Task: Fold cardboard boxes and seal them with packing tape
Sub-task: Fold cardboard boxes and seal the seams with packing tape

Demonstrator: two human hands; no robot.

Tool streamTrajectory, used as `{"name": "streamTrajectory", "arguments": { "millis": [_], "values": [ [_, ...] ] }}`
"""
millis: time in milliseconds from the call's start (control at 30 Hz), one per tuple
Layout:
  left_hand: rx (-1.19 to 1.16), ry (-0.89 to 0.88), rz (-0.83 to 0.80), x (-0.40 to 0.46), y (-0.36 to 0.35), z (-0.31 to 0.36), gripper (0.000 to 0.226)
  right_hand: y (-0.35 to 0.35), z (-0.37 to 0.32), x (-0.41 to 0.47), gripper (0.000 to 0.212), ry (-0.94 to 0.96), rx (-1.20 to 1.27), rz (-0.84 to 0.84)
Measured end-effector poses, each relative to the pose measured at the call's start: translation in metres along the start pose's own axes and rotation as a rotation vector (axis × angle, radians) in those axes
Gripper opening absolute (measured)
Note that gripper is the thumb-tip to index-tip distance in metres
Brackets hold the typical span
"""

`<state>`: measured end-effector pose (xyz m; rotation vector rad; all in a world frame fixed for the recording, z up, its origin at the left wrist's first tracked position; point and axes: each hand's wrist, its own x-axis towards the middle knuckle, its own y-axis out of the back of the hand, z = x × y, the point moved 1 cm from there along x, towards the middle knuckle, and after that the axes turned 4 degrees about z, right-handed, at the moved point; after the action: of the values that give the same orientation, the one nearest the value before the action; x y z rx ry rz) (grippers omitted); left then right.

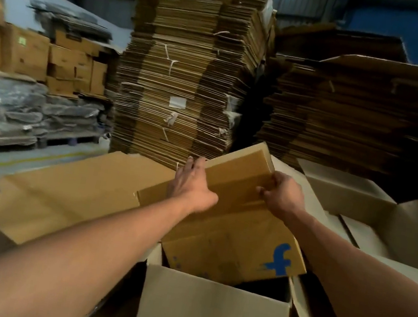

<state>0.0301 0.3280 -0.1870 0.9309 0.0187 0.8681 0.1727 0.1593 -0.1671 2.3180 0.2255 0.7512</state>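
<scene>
Flattened cardboard sheets [67, 190] lie at left. The left hand [192, 183], fingers extended, presses flat against the near side of the printed box [234, 218], which is held tilted above an open box [212, 311]. The right hand [283, 193] pinches its upper flap, fingers curled. Recommended: square the panels before folding flaps. No tape is visible.

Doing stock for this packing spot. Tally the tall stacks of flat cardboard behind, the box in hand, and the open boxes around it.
Tall stacks of flat cardboard: 2
Box with blue print in hand: 1
Open boxes: 2
Total: 5
</scene>
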Motion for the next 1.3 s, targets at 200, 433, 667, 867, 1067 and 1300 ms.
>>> {"name": "streamTrajectory", "arguments": {
  "millis": [200,433,667,867,1067,1300],
  "values": [
    [0.130,-0.031,0.180,-0.014,0.039,0.023,0.097,0.055,-0.024,-0.017,0.014,0.176,0.158,0.122],
    [0.054,-0.383,0.331,-0.101,0.119,0.077,0.023,0.159,-0.045,-0.093,0.022,0.363,0.235,0.160],
    [0.083,-0.603,0.398,-0.280,0.173,0.115,0.025,0.262,-0.032,-0.268,0.029,0.336,0.349,0.063],
    [0.144,-0.594,0.358,-0.466,0.219,0.113,0.024,0.328,-0.039,-0.460,0.039,0.222,0.322,-0.045],
    [0.163,-0.646,0.213,-0.632,0.259,0.064,0.059,0.356,-0.042,-0.651,0.046,0.171,0.233,-0.166],
    [0.431,-0.467,-0.164,-0.753,0.258,0.016,0.059,0.349,-0.051,-0.823,0.037,-0.064,0.170,-0.445]
  ]
}}
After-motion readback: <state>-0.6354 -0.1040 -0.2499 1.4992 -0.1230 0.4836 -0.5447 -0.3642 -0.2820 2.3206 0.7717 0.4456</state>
